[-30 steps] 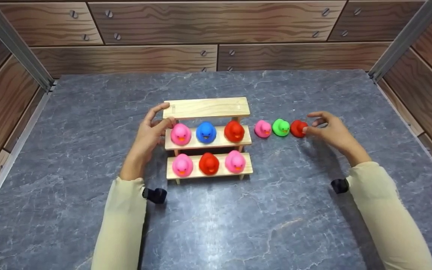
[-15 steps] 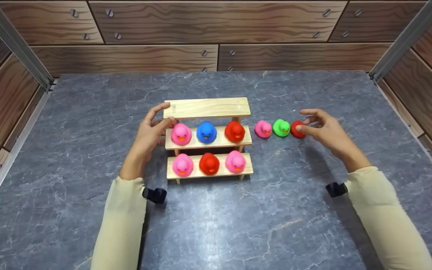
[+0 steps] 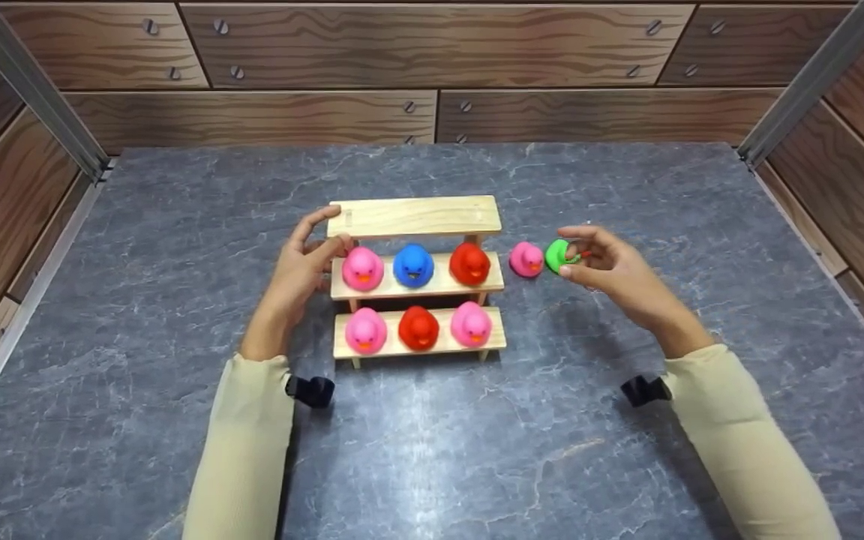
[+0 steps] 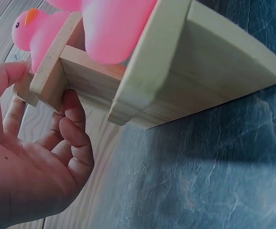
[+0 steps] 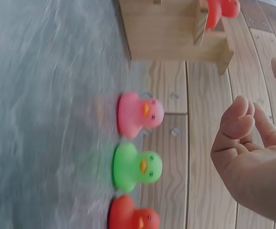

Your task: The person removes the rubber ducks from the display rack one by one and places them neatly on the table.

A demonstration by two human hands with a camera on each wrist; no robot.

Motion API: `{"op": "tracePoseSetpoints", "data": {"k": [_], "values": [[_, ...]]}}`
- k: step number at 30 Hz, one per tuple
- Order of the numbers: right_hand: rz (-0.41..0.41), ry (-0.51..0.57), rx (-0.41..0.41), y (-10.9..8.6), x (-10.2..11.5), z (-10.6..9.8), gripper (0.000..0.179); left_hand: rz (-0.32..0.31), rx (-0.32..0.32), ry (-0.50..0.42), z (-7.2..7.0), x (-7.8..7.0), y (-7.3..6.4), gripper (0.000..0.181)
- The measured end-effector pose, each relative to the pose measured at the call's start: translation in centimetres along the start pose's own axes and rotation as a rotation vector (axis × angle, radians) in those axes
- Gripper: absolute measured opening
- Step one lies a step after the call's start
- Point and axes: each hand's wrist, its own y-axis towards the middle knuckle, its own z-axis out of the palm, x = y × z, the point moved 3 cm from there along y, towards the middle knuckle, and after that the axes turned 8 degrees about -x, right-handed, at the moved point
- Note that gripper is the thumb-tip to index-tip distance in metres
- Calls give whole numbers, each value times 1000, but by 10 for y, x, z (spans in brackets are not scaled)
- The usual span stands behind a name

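A three-tier wooden display stand (image 3: 417, 216) bears rubber ducks on its two lower tiers; the top tier is bare. On the middle tier sit a pink duck (image 3: 362, 268), a blue duck (image 3: 413, 265) and a red duck (image 3: 469, 262). My left hand (image 3: 289, 277) holds the stand's left end, fingers at its plank edges (image 4: 54, 90). To the stand's right, a pink duck (image 5: 137, 114), a green duck (image 5: 133, 166) and a red duck (image 5: 128, 215) stand in a row on the table. Above them hovers my right hand (image 3: 619, 274), fingers loosely bent around nothing, mostly hiding the red one.
The lowest tier carries a pink duck (image 3: 365, 331), a red duck (image 3: 418, 328) and another pink duck (image 3: 471, 323). Under everything lies a grey marbled tabletop (image 3: 432, 450), with wood-patterned panels (image 3: 432, 45) behind and at both sides.
My right hand has moved left, from beside the red duck at the row's end to over the green one. The ducks, the stand and my left hand have stayed put.
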Motion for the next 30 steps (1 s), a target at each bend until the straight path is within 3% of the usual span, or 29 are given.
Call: {"op": "tracePoseSetpoints", "data": {"k": [12,30], "values": [[-17,6,58,-3,12,37,59,4,17,-12,-1,-1,0,49],[-76,-45,112,2,19,76,62,-18,2,-2,-1,-1,-1,51]]}}
